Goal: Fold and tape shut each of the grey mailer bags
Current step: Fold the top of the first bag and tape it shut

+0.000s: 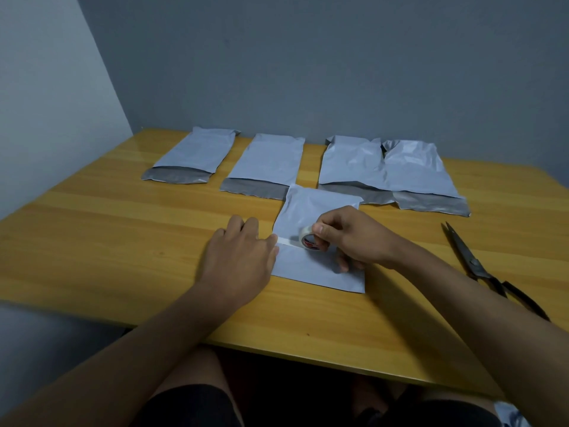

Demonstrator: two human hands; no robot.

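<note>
A folded grey mailer bag (311, 266) lies in the middle of the wooden table (123, 241). My right hand (354, 238) grips a small roll of clear tape (308, 238) over the bag's fold. A short strip of tape (288, 241) runs left from the roll along the fold. My left hand (240, 257) lies flat at the bag's left edge, its fingertips pressing the strip's end down. Several more grey mailer bags (268, 161) lie in a row at the back, each with its darker flap open toward me.
Black scissors (480, 266) lie on the table to the right of my right forearm. A grey wall stands right behind the row of bags. My knees show under the table's near edge.
</note>
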